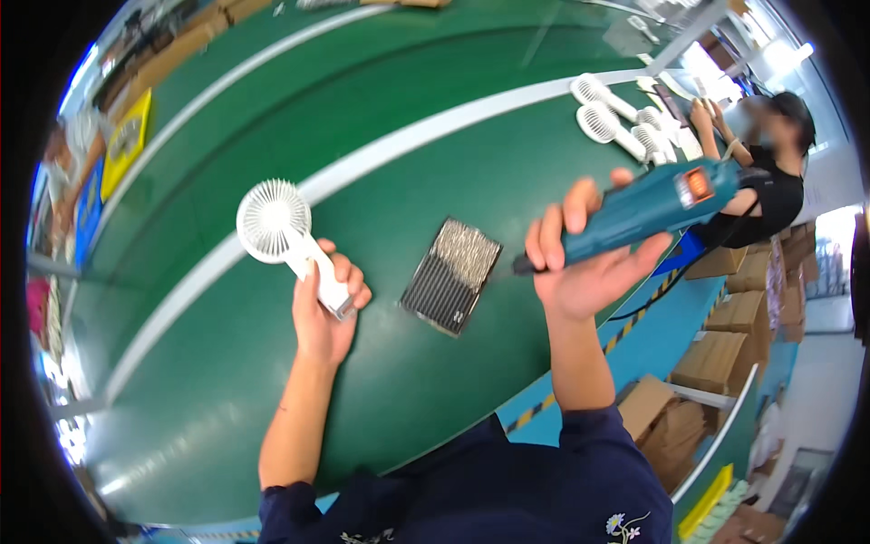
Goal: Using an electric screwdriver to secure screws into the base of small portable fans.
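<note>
a power tool, green workbench and cartons suggest a workshop.

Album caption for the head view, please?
Left hand holding a white handheld fan, right hand holding a teal power tool, above a green surface.

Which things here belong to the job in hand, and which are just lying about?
Probably the job:
white fan, in the left hand
teal power tool, in the right hand
dark tray, between them

Seemingly just lying about:
other white fans
cardboard boxes, at right
</note>
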Demonstrator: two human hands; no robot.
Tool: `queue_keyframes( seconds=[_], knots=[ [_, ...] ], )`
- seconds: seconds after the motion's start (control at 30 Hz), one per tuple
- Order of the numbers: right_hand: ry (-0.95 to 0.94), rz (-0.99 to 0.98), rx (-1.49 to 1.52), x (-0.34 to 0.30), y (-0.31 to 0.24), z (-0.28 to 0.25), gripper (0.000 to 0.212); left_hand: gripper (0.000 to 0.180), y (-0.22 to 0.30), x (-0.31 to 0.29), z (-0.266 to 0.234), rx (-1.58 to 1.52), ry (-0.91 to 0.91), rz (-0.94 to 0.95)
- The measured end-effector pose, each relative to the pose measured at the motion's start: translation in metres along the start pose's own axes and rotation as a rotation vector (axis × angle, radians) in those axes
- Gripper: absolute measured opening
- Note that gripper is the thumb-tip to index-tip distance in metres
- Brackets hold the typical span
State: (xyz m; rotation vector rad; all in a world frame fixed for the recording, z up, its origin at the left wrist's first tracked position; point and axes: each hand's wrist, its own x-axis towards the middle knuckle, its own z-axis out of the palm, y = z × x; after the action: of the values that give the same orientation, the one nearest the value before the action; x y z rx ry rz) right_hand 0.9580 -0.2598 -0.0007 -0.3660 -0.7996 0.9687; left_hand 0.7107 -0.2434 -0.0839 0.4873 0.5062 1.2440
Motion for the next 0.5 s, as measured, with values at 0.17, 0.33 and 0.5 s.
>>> queue_keyframes(
  seconds=[0.17, 0.33, 0.5],
  knots=[
    [-0.179, -0.033, -0.003, -0.006, 0.051, -0.01, 0.073, 0.035, 0.006, -0.007, -0.013, 0.061, 0.152, -0.071],
    [-0.299, 0.054, -0.049, -0.029, 0.053, -0.027, 0.081, 0.04, -0.003, -0.017, -0.014, 0.195, 0.041, -0.073],
    [-0.227, 0.199, -0.078, -0.056, 0.031, -0.005, 0.08, 0.045, -0.012, -0.024, -0.023, 0.28, 0.052, -0.008]
  ],
)
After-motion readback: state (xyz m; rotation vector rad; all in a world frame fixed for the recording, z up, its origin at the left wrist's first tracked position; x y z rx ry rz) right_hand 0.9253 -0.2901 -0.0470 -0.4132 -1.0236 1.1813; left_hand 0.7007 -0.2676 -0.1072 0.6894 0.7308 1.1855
